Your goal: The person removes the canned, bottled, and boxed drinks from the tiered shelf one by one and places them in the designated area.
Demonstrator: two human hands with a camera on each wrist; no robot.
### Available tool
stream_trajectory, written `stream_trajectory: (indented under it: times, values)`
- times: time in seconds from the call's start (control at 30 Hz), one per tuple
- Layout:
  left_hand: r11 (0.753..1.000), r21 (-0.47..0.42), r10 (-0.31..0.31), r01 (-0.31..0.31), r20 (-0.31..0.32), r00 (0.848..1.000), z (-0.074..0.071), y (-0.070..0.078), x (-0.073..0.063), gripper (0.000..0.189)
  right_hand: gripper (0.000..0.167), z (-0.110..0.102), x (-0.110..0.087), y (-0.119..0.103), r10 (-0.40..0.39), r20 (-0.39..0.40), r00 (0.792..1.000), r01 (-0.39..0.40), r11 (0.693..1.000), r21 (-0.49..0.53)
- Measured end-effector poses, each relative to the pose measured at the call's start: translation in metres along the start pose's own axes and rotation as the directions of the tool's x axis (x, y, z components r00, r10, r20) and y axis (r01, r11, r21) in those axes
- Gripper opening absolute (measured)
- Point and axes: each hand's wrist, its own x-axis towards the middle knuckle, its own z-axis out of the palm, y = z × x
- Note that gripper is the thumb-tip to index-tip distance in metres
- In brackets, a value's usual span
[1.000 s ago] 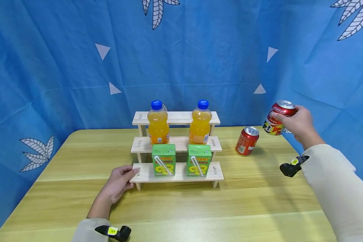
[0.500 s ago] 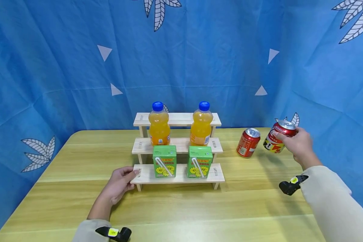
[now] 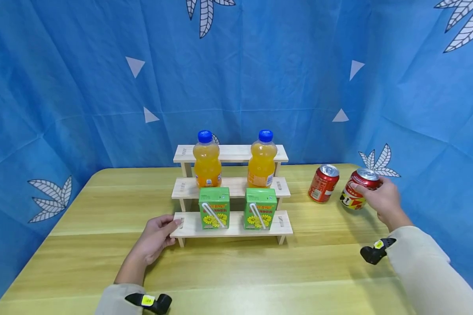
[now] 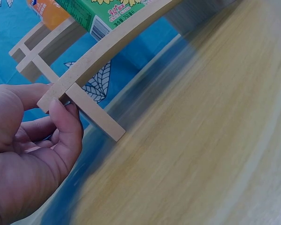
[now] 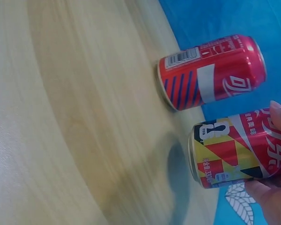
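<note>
My left hand [image 3: 154,239] pinches the left end of the bottom step of a three-step wooden shelf [image 3: 230,153]; the left wrist view shows thumb and fingers around that board end [image 4: 49,97]. At the right, my right hand [image 3: 384,201] grips a red and yellow soda can [image 3: 353,192] by its upper sides, thumb in front. The can is upright and close to the tabletop; whether its base touches cannot be told. Just left of it stands another red soda can [image 3: 324,183], a small gap apart.
Two orange drink bottles [image 3: 207,164] with blue caps stand on the middle step. Two green drink cartons [image 3: 214,209] with straws stand on the bottom step. A blue patterned cloth [image 3: 236,87] hangs behind the wooden table [image 3: 236,275].
My right hand has lowered the red and yellow can from the air down beside the other can. My left hand has stayed on the shelf.
</note>
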Motion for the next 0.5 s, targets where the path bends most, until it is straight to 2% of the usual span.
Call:
stream_trajectory:
  times: [0.2,0.37,0.5]
  values:
    - [1.000,0.000,-0.007,0.007,-0.004,1.000,0.000,-0.002,0.000,0.043,0.090,0.008,0.001,0.005,0.039,0.005,0.999,-0.039,0.999,0.005]
    - [1.000,-0.002,-0.003,0.003,-0.003,1.000,0.000,-0.002,0.000,0.044,0.090,0.012,0.002,0.005,0.035,-0.014,0.999,-0.035,0.999,0.011]
    - [1.000,0.000,0.003,-0.003,0.003,1.000,0.000,0.000,0.000,0.045,0.086,0.014,0.002,0.004,0.029,0.000,1.000,-0.029,0.999,0.029]
